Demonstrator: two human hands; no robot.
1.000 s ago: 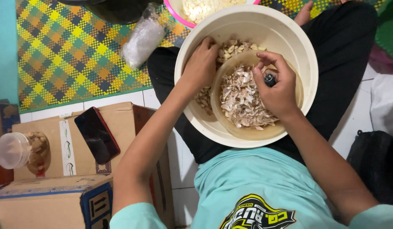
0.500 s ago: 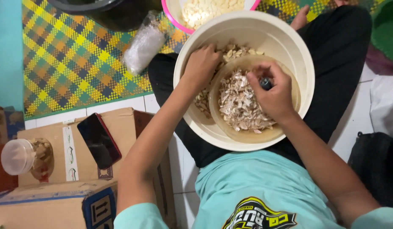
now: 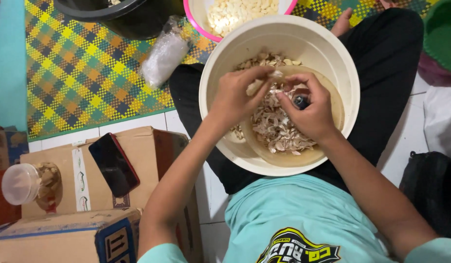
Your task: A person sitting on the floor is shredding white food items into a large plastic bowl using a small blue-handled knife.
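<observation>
I'm pinching a pale garlic clove (image 3: 257,86) in my left hand (image 3: 237,100); my right hand (image 3: 310,109), closed on a small dark-handled knife (image 3: 300,101), has come up from the peels to meet it over the cream plastic basin (image 3: 279,39), frame centre. Peeling is resuming. Brown cardboard boxes (image 3: 65,160), white label strip, lower left.

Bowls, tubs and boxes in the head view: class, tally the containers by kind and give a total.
Cream bowls: 2, the large bowl and the smaller bowl of peelings inside it
Pink-rimmed bowl: 1
Black tub: 1
Cardboard boxes: 2, the upper box and the lower box
Clear jar: 1
Total: 7
</observation>
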